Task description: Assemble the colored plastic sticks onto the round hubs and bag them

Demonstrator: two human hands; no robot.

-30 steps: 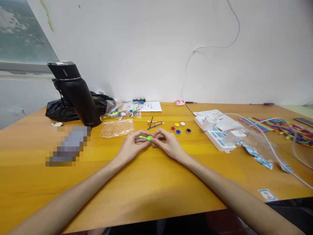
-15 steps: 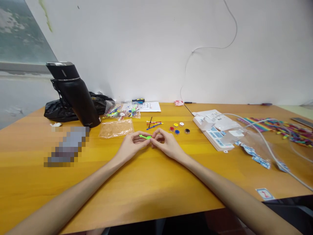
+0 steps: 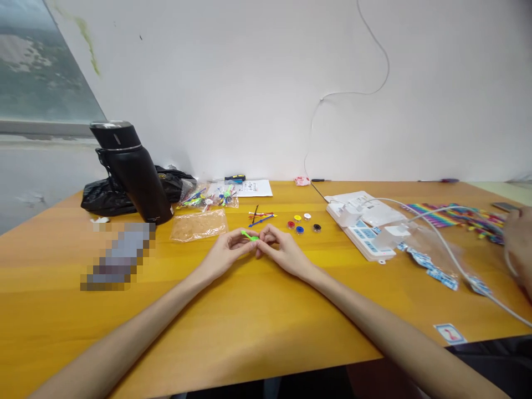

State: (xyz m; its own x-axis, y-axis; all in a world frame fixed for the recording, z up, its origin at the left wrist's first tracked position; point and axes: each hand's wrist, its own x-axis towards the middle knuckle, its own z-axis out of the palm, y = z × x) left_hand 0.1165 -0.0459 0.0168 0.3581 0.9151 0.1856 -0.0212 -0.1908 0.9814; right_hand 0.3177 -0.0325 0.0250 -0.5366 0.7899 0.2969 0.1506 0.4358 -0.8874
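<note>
A bright green plastic arrow (image 3: pixel 248 236), like a game spinner pointer, is pinched between my two hands above the table. My left hand (image 3: pixel 226 252) grips it from the left with thumb and fingers. From the right, the fingertips of my right hand (image 3: pixel 282 249) close on its near end, which they partly hide. Just beyond lie several more arrows (image 3: pixel 261 220) in blue, black, red, yellow and white, crossing one another. To their right sit several small round discs (image 3: pixel 300 230) in red, yellow, white, blue and black.
A black flask (image 3: pixel 139 177) stands at left before a black bag; a blurred-out flat object (image 3: pixel 122 255) lies nearer. Clear bags (image 3: pixel 199 224) lie behind my left hand. At right are a power strip (image 3: pixel 366 241), cables, colourful strands (image 3: pixel 477 219) and another person's hand (image 3: pixel 519 244).
The green arrow has tilted in my fingers, its far tip now pointing more upward. Another person's hand has come in at the right edge. The view has shifted slightly.
</note>
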